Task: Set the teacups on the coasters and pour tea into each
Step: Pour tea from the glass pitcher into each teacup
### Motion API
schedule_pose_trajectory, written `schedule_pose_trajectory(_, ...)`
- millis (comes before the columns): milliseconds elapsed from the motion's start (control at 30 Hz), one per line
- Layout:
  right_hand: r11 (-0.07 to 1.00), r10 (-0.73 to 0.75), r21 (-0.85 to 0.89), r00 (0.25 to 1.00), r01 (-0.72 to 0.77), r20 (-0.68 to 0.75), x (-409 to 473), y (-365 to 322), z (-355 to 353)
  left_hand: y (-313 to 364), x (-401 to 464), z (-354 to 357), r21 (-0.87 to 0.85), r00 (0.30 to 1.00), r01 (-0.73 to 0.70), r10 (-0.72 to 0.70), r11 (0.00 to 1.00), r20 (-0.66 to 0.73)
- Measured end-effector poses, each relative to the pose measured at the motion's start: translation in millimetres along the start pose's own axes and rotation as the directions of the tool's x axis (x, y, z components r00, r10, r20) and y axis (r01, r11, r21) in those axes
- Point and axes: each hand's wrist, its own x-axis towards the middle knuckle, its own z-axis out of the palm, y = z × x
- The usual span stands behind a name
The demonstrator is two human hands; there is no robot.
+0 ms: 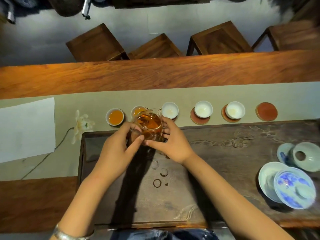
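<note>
A glass pitcher [149, 124] of amber tea is held between both hands, my left hand [119, 146] on its left side and my right hand [173, 144] on its right. Its spout points toward the cup row. Two white teacups hold tea: the leftmost cup [114, 116] and the second cup [138, 110], partly hidden behind the pitcher. Three white cups stand without tea on red coasters: third cup [170, 110], fourth cup [203, 109], fifth cup [235, 110]. A bare red coaster [266, 111] lies at the far right.
The cups stand on a beige runner [285, 99]. Near me lies a dark carved tea tray [225, 153] with wet rings. Blue-and-white gaiwan pieces [294, 186] and a lid [304, 155] sit at right. A white paper [26, 129] and a flower [81, 125] lie at left. Wooden stools stand beyond the table.
</note>
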Motion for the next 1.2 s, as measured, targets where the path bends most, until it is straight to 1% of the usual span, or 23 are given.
schedule_pose_trajectory(333, 0.997, 0.078, -0.001, 0.997, -0.078, 0.003, -1, 7, -12, 7, 13, 10, 0.037, 0.998, -0.026, 0.024, 0.999, 0.056)
schedule_pose_trajectory(700, 0.994, 0.105, 0.034, 0.994, -0.106, 0.006, 4, 11, -13, 6, 20, 12, 0.069, 0.998, -0.018, 0.014, 0.997, 0.057)
schedule_pose_trajectory(1200, 0.993, 0.104, 0.064, 0.995, -0.104, 0.004, 5, 16, -8, 6, 25, 11, 0.079, 0.998, -0.014, 0.009, 0.997, 0.069)
